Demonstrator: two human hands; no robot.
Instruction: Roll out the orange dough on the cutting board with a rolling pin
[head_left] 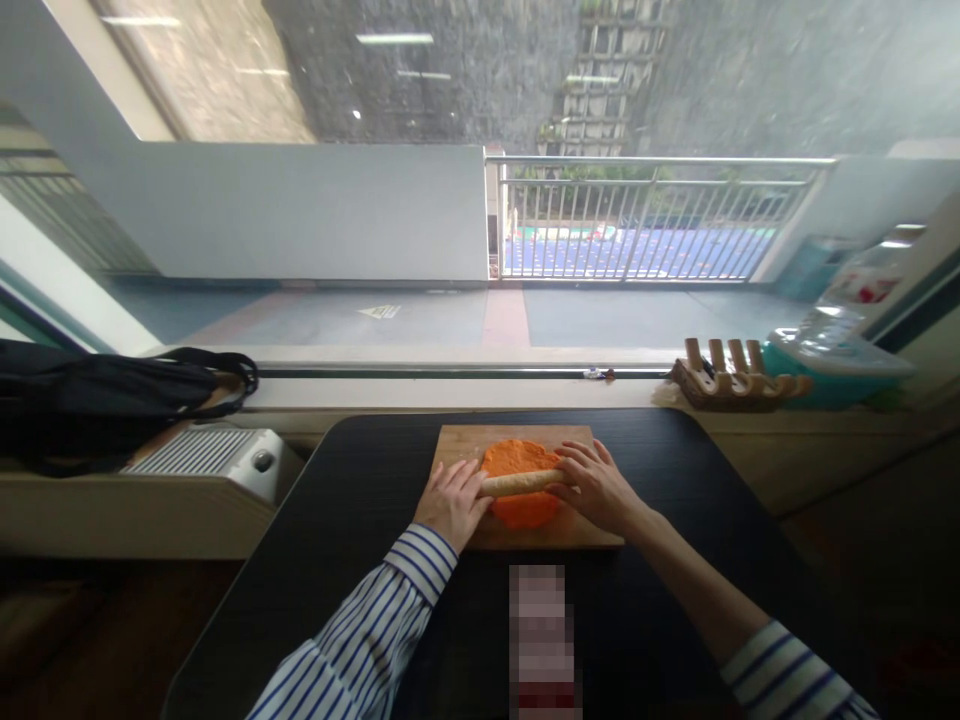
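Observation:
A wooden rolling pin [523,484] lies crosswise over a flat, roundish sheet of orange dough [517,458]. The dough rests on a wooden board [461,535]. My left hand [454,497] is on the pin's left end, its fingers over the wood. At the other end, my right hand [598,482] grips the pin with fingers curled over it. Both hands hide the ends of the pin. Orange dough shows on the far and near sides of the pin.
The board sits on a dark table [337,530] under a window. A black bag [97,405] and a white box with a grille [217,455] are at left. On the sill at right stand a rack [724,385], a teal container [847,375] and a plastic bottle [862,285].

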